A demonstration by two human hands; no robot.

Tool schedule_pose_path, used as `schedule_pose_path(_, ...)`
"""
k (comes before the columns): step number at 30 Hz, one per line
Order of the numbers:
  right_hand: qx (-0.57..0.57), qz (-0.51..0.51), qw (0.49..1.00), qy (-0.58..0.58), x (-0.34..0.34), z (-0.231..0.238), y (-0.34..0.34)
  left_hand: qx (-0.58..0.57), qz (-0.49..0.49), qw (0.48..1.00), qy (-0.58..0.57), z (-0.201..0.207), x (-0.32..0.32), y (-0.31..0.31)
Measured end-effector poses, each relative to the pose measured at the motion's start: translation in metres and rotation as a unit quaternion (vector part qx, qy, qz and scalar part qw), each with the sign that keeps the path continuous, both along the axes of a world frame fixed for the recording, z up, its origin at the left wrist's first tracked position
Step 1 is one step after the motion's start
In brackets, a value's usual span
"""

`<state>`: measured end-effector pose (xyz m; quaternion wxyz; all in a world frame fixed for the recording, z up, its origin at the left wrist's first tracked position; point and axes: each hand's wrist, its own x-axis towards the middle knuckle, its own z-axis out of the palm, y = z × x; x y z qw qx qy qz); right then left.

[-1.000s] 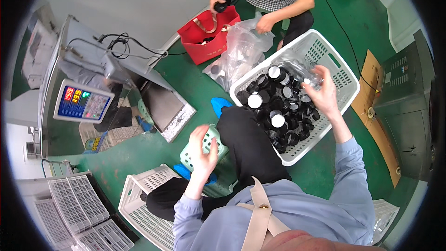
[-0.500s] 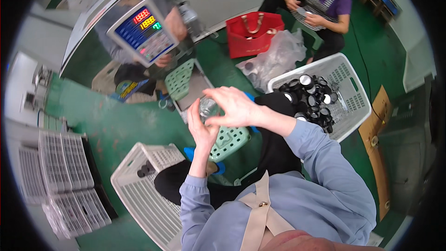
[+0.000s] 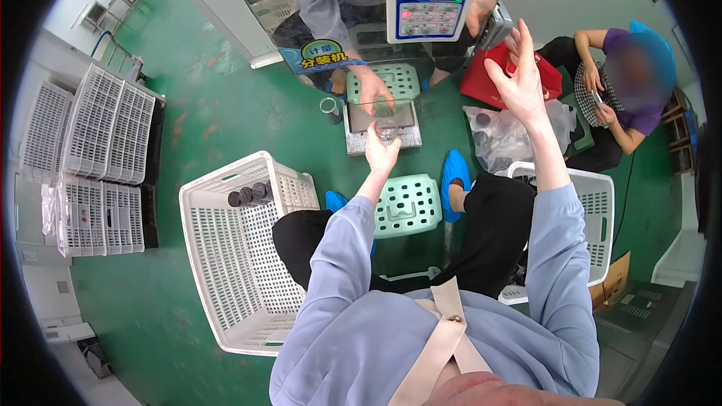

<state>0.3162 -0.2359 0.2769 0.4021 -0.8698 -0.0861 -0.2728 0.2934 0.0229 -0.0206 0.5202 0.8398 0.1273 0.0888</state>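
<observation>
My left hand (image 3: 383,153) is closed round a clear jar (image 3: 387,132), over the small metal platform (image 3: 362,143) beneath the machine. Whether the jar's base touches the platform is hard to tell. Up to the right, my right hand (image 3: 520,81) is raised with fingers spread and nothing in it. It is nearest to a grey box (image 3: 496,28) at the side of the shiny machine, whose blue control panel (image 3: 430,21) has lit digits. Another clear container (image 3: 329,110) stands just left of the platform.
A white crate (image 3: 197,256) with a few dark lids stands at my left, another (image 3: 602,218) at my right. Between my feet is a green stool (image 3: 406,207). A red bag (image 3: 481,79), a clear plastic bag (image 3: 500,139) and a seated co-worker (image 3: 639,101) are on the right.
My hands have come apart. The left has carried the jar onto or over the platform; the right has let go and risen toward the machine's right side. The view has turned.
</observation>
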Motion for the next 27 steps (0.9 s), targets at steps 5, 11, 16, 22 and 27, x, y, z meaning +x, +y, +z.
schedule_pose_path(5,0.03,0.063,0.997,-0.042,0.02,0.015,0.011,-0.009,0.013,0.999,-0.046,-0.006,0.014,-0.001)
schedule_pose_path(11,0.016,0.02,0.997,-0.068,0.023,0.032,0.012,-0.039,0.018,0.995,-0.094,0.004,0.015,-0.008)
schedule_pose_path(16,-0.04,-0.061,0.994,-0.081,0.04,0.044,0.013,-0.026,0.026,0.994,-0.105,0.003,0.014,-0.007)
schedule_pose_path(22,-0.111,-0.091,0.986,-0.088,0.043,0.045,0.008,-0.031,0.026,0.992,-0.119,0.004,0.011,-0.007)
schedule_pose_path(27,-0.024,-0.04,0.998,-0.04,0.031,0.026,-0.006,-0.043,0.024,0.992,-0.114,0.004,0.01,-0.009)
